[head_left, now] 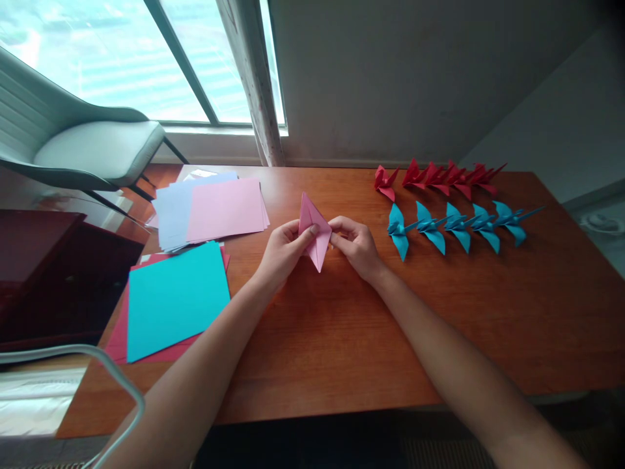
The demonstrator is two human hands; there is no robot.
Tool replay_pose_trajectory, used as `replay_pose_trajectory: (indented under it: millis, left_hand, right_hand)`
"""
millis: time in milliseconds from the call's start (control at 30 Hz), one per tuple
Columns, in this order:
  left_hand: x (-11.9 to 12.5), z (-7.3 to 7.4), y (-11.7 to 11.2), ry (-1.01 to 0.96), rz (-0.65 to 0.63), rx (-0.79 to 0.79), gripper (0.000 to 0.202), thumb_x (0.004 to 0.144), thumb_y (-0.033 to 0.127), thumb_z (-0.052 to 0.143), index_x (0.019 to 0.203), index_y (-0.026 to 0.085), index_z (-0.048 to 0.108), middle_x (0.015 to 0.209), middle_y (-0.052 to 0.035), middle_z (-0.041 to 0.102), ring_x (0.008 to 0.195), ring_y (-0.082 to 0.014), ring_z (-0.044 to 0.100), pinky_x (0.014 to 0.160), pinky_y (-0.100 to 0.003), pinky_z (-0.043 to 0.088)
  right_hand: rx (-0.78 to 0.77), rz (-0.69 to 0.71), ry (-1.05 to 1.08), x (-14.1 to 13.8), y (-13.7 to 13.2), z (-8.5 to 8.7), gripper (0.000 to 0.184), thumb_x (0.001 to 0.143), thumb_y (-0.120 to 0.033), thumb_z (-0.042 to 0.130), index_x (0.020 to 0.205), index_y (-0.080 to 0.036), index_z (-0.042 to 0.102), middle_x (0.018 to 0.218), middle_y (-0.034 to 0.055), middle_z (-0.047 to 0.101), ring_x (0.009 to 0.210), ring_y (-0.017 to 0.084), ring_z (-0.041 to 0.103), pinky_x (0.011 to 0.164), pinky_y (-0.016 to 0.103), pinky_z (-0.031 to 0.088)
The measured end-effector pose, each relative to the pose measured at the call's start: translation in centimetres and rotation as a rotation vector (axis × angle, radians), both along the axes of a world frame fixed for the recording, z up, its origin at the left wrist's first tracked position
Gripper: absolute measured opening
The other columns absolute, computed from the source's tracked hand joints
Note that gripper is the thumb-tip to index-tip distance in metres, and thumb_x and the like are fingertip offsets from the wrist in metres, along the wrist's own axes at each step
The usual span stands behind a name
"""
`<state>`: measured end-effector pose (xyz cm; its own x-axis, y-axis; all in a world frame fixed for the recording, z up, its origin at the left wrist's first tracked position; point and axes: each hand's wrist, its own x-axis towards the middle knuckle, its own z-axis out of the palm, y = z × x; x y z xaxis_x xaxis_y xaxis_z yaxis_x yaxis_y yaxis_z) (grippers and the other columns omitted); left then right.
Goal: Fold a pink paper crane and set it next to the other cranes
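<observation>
A pink folded paper, diamond-shaped with a crease down its middle, is held above the table between my two hands. My left hand grips its left side, the thumb lying on the front face and the fingers behind. At the right corner, my right hand pinches the paper's edge between thumb and fingers. The fingertips behind the paper are hidden.
Blue paper cranes stand in a row on the right of the wooden table, with red cranes behind them. Pink sheets, pale blue sheets and a turquoise sheet over red paper lie left. A chair stands beyond.
</observation>
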<state>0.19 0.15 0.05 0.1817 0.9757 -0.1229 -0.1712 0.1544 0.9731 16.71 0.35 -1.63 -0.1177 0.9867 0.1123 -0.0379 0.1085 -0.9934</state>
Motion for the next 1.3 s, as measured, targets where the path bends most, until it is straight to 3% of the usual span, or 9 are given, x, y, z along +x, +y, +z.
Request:
replay_pose_trajectory:
  millis: [200, 433, 600, 733, 900, 1033, 1300]
  left_hand:
    - [-0.02, -0.15, 0.02, 0.005, -0.008, -0.009, 0.034, 0.079, 0.045, 0.08, 0.088, 0.013, 0.075, 0.078, -0.0038, 0.071, 0.067, -0.0132, 0.058, 0.061, -0.022, 0.042]
    - [-0.05, -0.36, 0.07, 0.059, -0.024, 0.01, 0.036, 0.078, 0.049, 0.079, 0.083, 0.014, 0.073, 0.075, -0.0036, 0.069, 0.065, -0.0141, 0.057, 0.06, -0.024, 0.042]
    - [-0.02, -0.25, 0.08, 0.075, -0.024, 0.092, 0.033, 0.077, 0.045, 0.082, 0.082, 0.014, 0.073, 0.075, -0.0015, 0.067, 0.067, -0.0118, 0.055, 0.06, -0.021, 0.041]
    - [-0.06, -0.19, -0.06, -0.057, -0.036, -0.056, 0.035, 0.072, 0.041, 0.087, 0.09, 0.015, 0.073, 0.081, -0.0012, 0.069, 0.069, -0.0105, 0.058, 0.063, -0.02, 0.047]
    - [-0.23, -0.05, -0.17, -0.18, -0.044, -0.161, 0.032, 0.071, 0.038, 0.088, 0.083, 0.014, 0.07, 0.077, 0.0007, 0.067, 0.063, -0.006, 0.057, 0.063, -0.018, 0.048]
    - [-0.23, 0.04, -0.21, -0.21, -0.044, -0.174, 0.031, 0.075, 0.04, 0.086, 0.079, 0.014, 0.069, 0.073, 0.0014, 0.065, 0.062, -0.0069, 0.059, 0.062, -0.019, 0.049]
    - [-0.02, 0.14, -0.29, -0.186, -0.02, -0.17, 0.036, 0.073, 0.046, 0.085, 0.079, 0.015, 0.068, 0.075, 0.0004, 0.066, 0.067, -0.0104, 0.063, 0.063, -0.021, 0.05]
  right_hand:
    - [0.058, -0.006, -0.045, -0.02, -0.14, -0.07, 0.017, 0.083, -0.038, 0.068, 0.084, -0.022, 0.072, 0.084, 0.0018, 0.069, 0.082, 0.018, 0.064, 0.073, 0.032, 0.051]
    - [0.062, -0.004, -0.059, 0.13, -0.41, 0.59, 0.041, 0.092, -0.054, 0.059, 0.069, -0.021, 0.063, 0.068, -0.0012, 0.059, 0.067, 0.014, 0.055, 0.065, 0.029, 0.044]
    - [-0.008, -0.043, -0.069, -0.1, -0.24, 0.2, 0.036, 0.082, -0.055, 0.073, 0.074, -0.02, 0.067, 0.07, -0.0014, 0.061, 0.067, 0.014, 0.054, 0.062, 0.028, 0.041]
    - [-0.009, -0.098, -0.033, -0.14, -0.05, -0.03, 0.037, 0.083, -0.053, 0.072, 0.069, -0.02, 0.066, 0.066, -0.0022, 0.057, 0.064, 0.013, 0.05, 0.062, 0.028, 0.038]
    - [-0.002, -0.155, 0.005, -0.05, 0.0, 0.1, 0.037, 0.085, -0.05, 0.07, 0.066, -0.02, 0.063, 0.063, -0.0027, 0.053, 0.062, 0.012, 0.046, 0.061, 0.029, 0.036]
    - [-0.006, -0.13, 0.015, 0.03, -0.12, 0.19, 0.036, 0.085, -0.047, 0.069, 0.064, -0.02, 0.06, 0.062, -0.0035, 0.049, 0.061, 0.012, 0.043, 0.06, 0.028, 0.033]
    - [-0.011, -0.067, 0.013, 0.0, -0.14, 0.26, 0.028, 0.085, -0.044, 0.071, 0.073, -0.02, 0.066, 0.067, -0.0032, 0.054, 0.064, 0.012, 0.047, 0.061, 0.028, 0.036]
